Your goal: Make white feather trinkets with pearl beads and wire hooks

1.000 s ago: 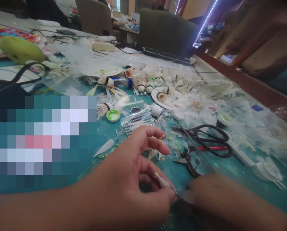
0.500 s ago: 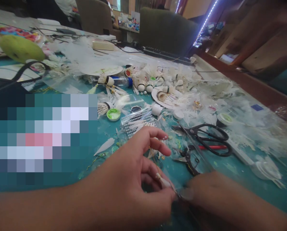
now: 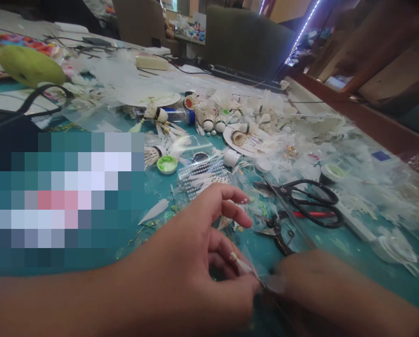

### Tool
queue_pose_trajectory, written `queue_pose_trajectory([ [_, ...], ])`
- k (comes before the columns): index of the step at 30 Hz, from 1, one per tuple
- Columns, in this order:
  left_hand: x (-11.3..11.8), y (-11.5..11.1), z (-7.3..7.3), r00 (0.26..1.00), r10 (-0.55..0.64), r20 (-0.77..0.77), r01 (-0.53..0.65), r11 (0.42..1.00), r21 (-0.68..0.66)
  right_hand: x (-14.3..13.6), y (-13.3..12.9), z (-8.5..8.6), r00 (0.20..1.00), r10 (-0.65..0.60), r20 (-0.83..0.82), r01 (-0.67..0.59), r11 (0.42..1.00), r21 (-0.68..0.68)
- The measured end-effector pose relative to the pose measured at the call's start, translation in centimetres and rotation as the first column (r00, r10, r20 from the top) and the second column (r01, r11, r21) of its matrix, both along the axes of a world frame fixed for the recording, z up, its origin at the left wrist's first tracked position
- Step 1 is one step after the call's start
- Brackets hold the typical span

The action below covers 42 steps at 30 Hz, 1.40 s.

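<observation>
My left hand (image 3: 198, 252) has its thumb and index finger pinched on a small white petal-like piece (image 3: 242, 267) with a thin gold-brown wire; its other fingers are curled loosely above. Close against those fingertips is my right hand (image 3: 311, 276), blurred, its fingers drawn together by the lower end of the piece. What lies between them I cannot make out. Beyond the right hand lie black-handled scissors (image 3: 309, 201) and small pliers or snips (image 3: 277, 234). A strip of pale blue beads (image 3: 195, 180) lies past my left hand, and a white feather (image 3: 154, 210) to its left.
Several shuttlecocks (image 3: 209, 122), a plastic bottle (image 3: 176, 115), a white plate (image 3: 247, 140) and loose feathers crowd the middle of the teal mat. A lidless tub of green paste (image 3: 166, 164) stands nearer. Behind are a green mango (image 3: 30, 65), keyboard (image 3: 244, 77) and chair (image 3: 247, 40). A pixelated patch hides the left.
The whole view has shifted slightly to the right. Both hands stay together at the same spot, the white piece still pinched in my left fingers.
</observation>
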State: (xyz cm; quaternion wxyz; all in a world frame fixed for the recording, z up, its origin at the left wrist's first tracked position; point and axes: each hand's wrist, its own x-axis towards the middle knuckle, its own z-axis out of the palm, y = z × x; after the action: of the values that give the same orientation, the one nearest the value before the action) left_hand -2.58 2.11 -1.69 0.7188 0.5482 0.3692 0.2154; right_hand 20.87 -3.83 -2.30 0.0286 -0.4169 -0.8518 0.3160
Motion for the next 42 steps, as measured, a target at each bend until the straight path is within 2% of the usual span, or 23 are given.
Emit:
queue_pose_trajectory([
  [3, 0.1, 0.0, 0.0, 1.0, -0.004, -0.009, 0.004, 1.0, 0.006, -0.2, 0.4, 0.2, 0.994, 0.018, -0.106, -0.022, 0.999, -0.034],
  [7, 0.3, 0.0, 0.2, 1.0, -0.005, -0.019, 0.006, 1.0, 0.02, -0.2, 0.7, 0.4, 0.996, 0.014, -0.09, -0.015, 1.0, -0.008],
  [11, 0.3, -0.2, 0.4, 0.997, -0.039, -0.064, 0.043, 0.997, 0.063, -0.1, 0.9, -0.2, 0.992, 0.053, -0.119, -0.049, 0.998, 0.038],
  [14, 0.2, -0.5, 0.4, 0.992, -0.03, -0.122, 0.044, 0.992, 0.116, -0.1, 0.9, -0.3, 0.993, 0.039, -0.112, -0.033, 0.998, 0.056],
  [18, 0.2, -1.0, 0.0, 0.986, -0.018, -0.163, 0.055, 0.973, 0.223, -0.3, 0.7, 0.4, 0.998, 0.025, -0.064, -0.024, 0.999, 0.028],
  [20, 0.2, -1.0, -0.2, 0.986, -0.006, -0.169, 0.056, 0.955, 0.292, -0.5, 0.6, 0.7, 0.999, 0.008, -0.051, -0.008, 1.0, 0.012],
  [23, 0.0, -0.8, -0.3, 0.985, -0.062, -0.16, 0.118, 0.921, 0.371, -0.7, 0.5, 0.9, 0.999, -0.021, -0.036, 0.021, 1.0, 0.013],
  [28, -0.4, -0.8, -0.7, 0.988, -0.075, -0.135, 0.129, 0.883, 0.452, -0.4, 0.6, 0.9, 0.997, 0.01, -0.076, -0.009, 1.0, 0.015],
  [35, -0.5, -0.5, -0.5, 0.968, -0.152, -0.201, 0.244, 0.763, 0.598, 1.1, 0.0, -0.1, 1.0, -0.016, 0.0, 0.016, 0.996, -0.086],
  [42, -0.5, -0.4, -0.6, 0.97, -0.138, -0.199, 0.239, 0.691, 0.683, 0.5, 0.4, 1.2, 0.999, -0.013, -0.033, 0.01, 0.996, -0.089],
])
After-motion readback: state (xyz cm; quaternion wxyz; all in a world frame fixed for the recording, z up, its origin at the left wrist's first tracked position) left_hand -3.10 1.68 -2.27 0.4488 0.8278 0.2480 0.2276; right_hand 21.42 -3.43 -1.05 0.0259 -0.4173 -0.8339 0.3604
